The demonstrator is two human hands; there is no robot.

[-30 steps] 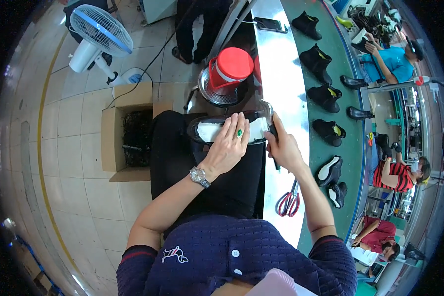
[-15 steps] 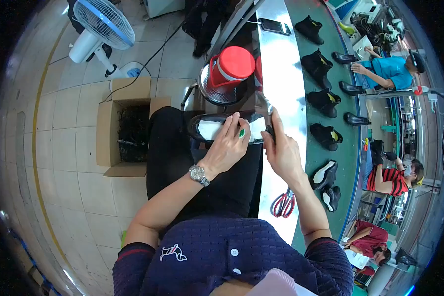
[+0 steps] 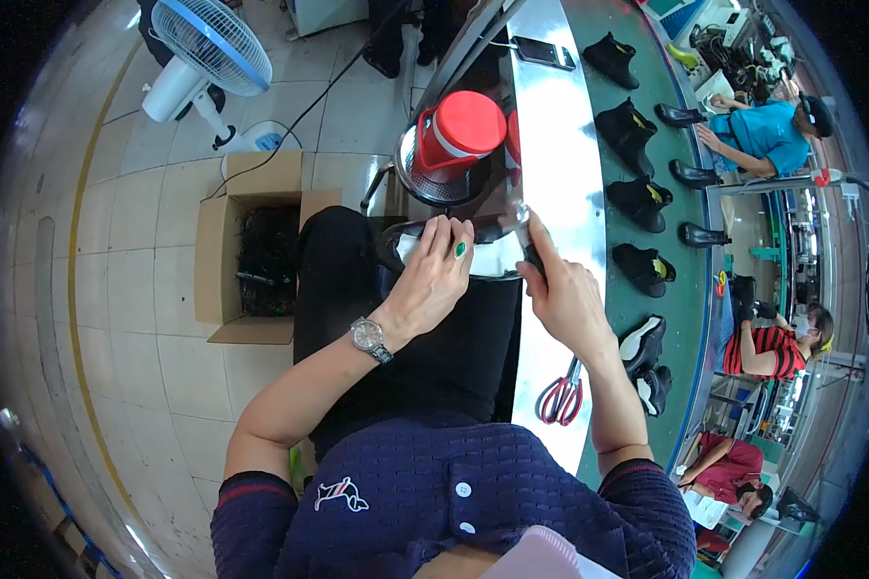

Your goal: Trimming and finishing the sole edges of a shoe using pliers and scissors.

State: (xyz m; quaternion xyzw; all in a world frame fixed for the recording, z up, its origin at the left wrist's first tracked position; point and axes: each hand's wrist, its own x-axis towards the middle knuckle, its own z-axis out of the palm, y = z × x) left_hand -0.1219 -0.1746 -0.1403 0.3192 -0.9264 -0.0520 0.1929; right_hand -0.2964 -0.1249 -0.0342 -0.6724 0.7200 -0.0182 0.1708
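Note:
A dark shoe [image 3: 497, 259] lies across my lap with a white surface facing up. My left hand [image 3: 433, 261] reaches over it, with its fingers bent together and holding the shoe from above. In my right hand [image 3: 564, 294] is a hammer [image 3: 519, 214]. Its metal head, smeared by motion, is just above the right end of the shoe. My right fingers wrap round the dark handle, most of which is hidden.
Red-handled scissors [image 3: 560, 398] and a phone [image 3: 543, 52] lie on the metal bench [image 3: 555, 145]. Several black shoes [image 3: 637, 205] stand on the green belt [image 3: 599, 454]. A red jug [image 3: 468, 125] stands on a stool. A carton [image 3: 209, 261] and fan [image 3: 212, 43] are left; co-workers sit right.
My left hand has slid left along the shoe, baring more white surface near the hammer. The hammer's head has moved slightly, and the whole view has shifted a little.

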